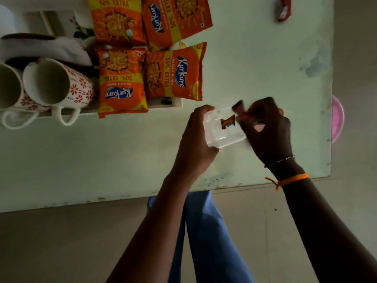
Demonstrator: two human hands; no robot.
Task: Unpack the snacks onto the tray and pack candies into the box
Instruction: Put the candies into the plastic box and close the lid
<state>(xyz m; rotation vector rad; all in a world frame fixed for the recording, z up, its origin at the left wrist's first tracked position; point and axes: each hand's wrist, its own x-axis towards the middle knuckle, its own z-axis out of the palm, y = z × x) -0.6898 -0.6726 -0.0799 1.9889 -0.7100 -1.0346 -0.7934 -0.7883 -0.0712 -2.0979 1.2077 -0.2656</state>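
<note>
While our left hand (195, 135) grips the clear box (222, 129), right hand (265, 127) pinches a candy (237, 105) just above it, w/ one candy inside.

Orange snack packs (173, 76), red-floral white mugs (59, 82)

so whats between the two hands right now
In the head view, the clear plastic box sits between the left hand and right hand, with one wrapped candy inside it.
</note>
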